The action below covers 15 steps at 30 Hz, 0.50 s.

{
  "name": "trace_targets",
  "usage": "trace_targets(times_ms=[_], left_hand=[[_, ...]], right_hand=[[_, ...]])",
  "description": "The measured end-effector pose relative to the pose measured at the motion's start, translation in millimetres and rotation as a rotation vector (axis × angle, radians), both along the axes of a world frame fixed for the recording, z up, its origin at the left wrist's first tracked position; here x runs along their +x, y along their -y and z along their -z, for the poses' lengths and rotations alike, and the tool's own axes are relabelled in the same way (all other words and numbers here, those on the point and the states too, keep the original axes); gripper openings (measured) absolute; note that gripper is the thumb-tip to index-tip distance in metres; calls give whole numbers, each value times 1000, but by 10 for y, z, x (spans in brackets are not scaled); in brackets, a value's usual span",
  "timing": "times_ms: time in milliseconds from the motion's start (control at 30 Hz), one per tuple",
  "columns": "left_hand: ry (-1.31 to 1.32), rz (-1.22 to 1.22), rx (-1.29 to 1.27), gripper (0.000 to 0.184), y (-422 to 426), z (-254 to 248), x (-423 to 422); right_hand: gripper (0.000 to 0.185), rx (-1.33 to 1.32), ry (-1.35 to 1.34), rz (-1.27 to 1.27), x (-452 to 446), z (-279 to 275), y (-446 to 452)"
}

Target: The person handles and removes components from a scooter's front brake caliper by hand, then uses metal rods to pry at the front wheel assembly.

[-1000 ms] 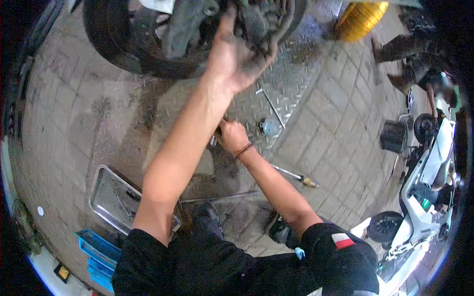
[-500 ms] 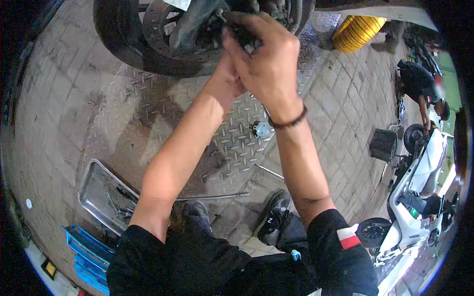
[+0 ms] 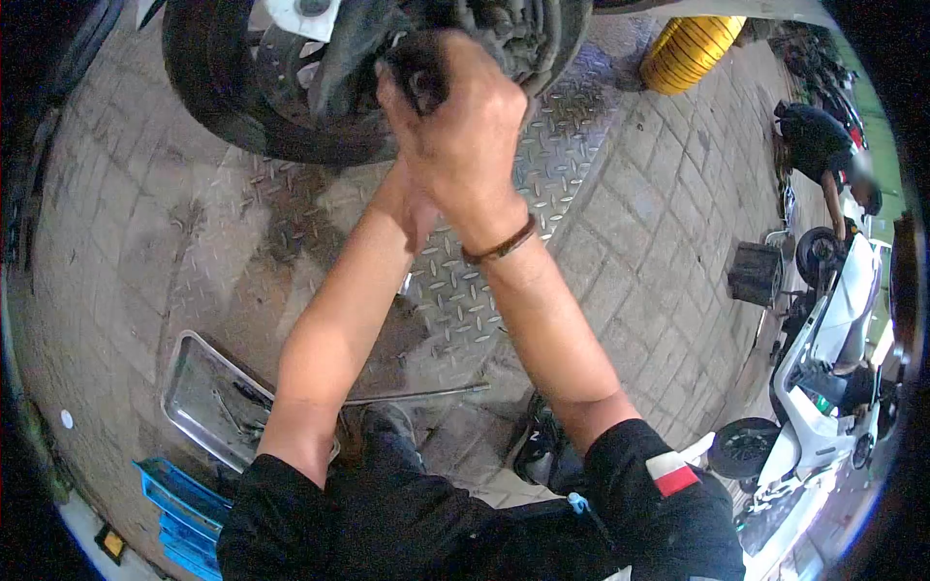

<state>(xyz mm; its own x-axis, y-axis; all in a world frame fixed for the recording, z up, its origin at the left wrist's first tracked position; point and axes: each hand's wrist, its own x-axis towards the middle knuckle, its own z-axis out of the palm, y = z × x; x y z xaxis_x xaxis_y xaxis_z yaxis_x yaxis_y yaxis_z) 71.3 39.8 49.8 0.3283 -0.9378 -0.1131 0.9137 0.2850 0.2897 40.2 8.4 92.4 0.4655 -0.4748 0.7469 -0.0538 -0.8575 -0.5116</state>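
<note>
My right hand (image 3: 460, 131), with a brown bracelet on the wrist, is raised in front of a wheel's tyre (image 3: 228, 111). Its fingers are curled around a black part (image 3: 421, 73) whose kind I cannot make out. Behind it, only the wrist and heel of my left hand (image 3: 418, 205) show; its fingers are hidden. Both hands are close together beside a dark fork leg and a brake disc (image 3: 281, 73). A white piece (image 3: 308, 17) sits above the disc. Dark mechanical parts (image 3: 509, 34) lie just right of my fingers.
Beneath the wheel lies a tread-plate metal sheet (image 3: 465, 286). A metal tray (image 3: 179, 387) with tools, a blue plastic crate (image 3: 179, 494) and a long rod (image 3: 426, 395) are nearby. A yellow hose (image 3: 693, 53), a white scooter (image 3: 823, 387) and a co-worker (image 3: 819, 140) are to the right.
My hands have shifted left and slightly down in the view, still together at the wheel. The whole view has moved a little, and the silver part on the tread plate is now mostly hidden behind my arm.
</note>
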Motion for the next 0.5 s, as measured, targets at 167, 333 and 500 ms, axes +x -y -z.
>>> trace_targets(times_ms=[167, 333, 500], left_hand=[[-16, 6, 15, 58, -5, -10, 42], [-14, 5, 21, 58, 4, -17, 48], [-19, 7, 21, 58, 12, -19, 53]], right_hand=[[18, 49, 2, 126, -14, 74, -98], [17, 1, 38, 139, 14, 36, -79], [18, -1, 31, 54, 8, 61, 11]])
